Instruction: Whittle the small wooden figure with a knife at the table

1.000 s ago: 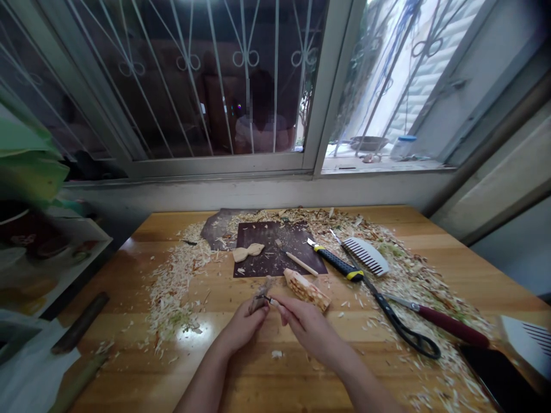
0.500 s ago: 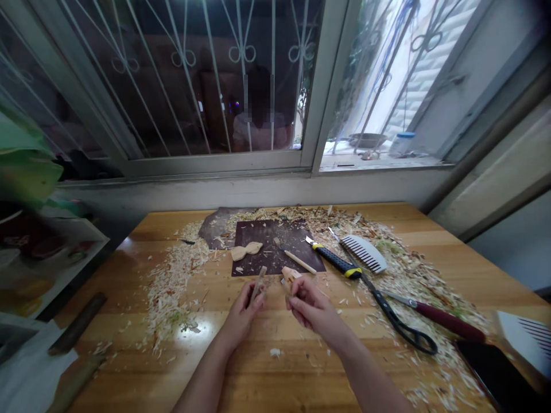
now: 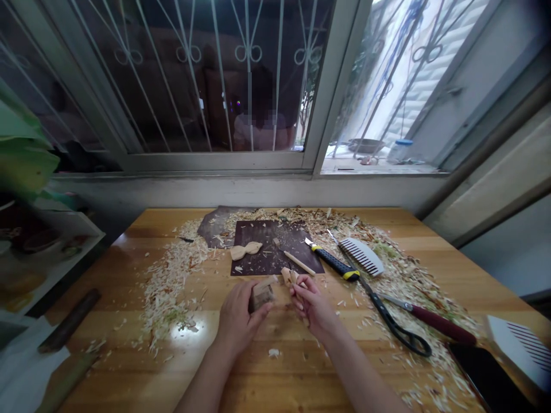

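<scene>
My left hand (image 3: 240, 316) is closed round a small brownish block of wood (image 3: 262, 295), held just above the wooden table (image 3: 275, 378). My right hand (image 3: 313, 308) sits close beside it, fingers curled over a pale carved wooden piece (image 3: 287, 276) whose end sticks out past the fingertips. The rest of that piece is hidden under the hand. Both hands are at the near edge of a dark cutting mat (image 3: 275, 252).
On the mat lie a bow-shaped wood blank (image 3: 246, 250) and a thin stick (image 3: 299, 263). To the right are a utility knife (image 3: 336, 263), a wooden comb (image 3: 364, 255), scissors (image 3: 396, 327), a red-handled tool (image 3: 434, 322) and a phone (image 3: 491, 373). Shavings (image 3: 167, 287) cover the table.
My right hand has moved away from the left hand and onto the carved piece. The left hand has turned its block and closed more tightly round it.
</scene>
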Demonstrator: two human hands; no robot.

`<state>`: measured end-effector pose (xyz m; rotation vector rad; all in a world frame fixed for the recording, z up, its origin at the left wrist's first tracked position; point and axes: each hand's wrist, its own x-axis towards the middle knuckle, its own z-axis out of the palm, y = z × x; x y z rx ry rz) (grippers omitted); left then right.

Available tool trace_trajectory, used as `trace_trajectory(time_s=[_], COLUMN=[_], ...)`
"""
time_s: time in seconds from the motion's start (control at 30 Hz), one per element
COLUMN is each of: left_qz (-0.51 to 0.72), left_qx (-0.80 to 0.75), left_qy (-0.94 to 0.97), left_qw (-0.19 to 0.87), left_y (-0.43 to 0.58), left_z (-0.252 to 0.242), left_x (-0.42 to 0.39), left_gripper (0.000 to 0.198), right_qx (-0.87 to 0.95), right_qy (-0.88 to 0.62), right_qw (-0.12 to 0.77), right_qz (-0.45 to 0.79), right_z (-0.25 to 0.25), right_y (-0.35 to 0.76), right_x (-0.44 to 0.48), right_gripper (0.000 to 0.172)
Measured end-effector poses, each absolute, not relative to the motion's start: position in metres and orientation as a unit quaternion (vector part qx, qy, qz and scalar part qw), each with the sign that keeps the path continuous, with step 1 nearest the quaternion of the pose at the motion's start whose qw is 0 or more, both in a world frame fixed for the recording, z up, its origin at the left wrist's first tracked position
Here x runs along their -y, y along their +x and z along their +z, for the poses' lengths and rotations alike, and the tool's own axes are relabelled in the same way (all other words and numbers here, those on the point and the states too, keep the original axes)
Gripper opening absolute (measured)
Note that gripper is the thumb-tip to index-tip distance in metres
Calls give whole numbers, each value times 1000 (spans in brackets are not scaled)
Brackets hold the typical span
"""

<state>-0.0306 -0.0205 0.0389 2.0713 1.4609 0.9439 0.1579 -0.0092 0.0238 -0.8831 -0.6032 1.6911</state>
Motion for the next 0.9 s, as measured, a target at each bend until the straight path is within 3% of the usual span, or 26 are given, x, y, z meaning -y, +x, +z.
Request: trace_trajectory(time_s=[0.13, 0.23, 0.33, 0.43, 0.53, 0.77, 0.9], left_qz=[359, 417, 461, 446, 460, 454, 465], left_qx=[-537, -480, -417, -404, -391, -431, -402], left_qy=[697, 616, 475, 369, 299, 271, 319], left_qw=[312, 465, 622, 708, 739, 731, 722], left_y=[-29, -22, -11, -5, -6, -12, -11], left_z=[35, 27, 21, 23, 27, 24, 18], left_x=[21, 20, 20, 21, 20, 13, 13], left_gripper=[45, 39, 50, 54, 54, 59, 61], right_qx=[258, 259, 278, 332, 368, 373, 444], right_qy=[-372, -369, -358, -358, -351, -274, -342], right_qw=[545, 554, 559, 556, 568, 545, 570], right_qz=[705, 700, 695, 673, 647, 699, 600], right_z=[20, 18, 20, 27, 37, 49, 46], right_y=[158, 159, 158, 155, 151, 150, 145], right_x=[10, 8, 9, 16, 25, 31, 34], right_gripper=[32, 30, 27, 23, 16, 34, 26])
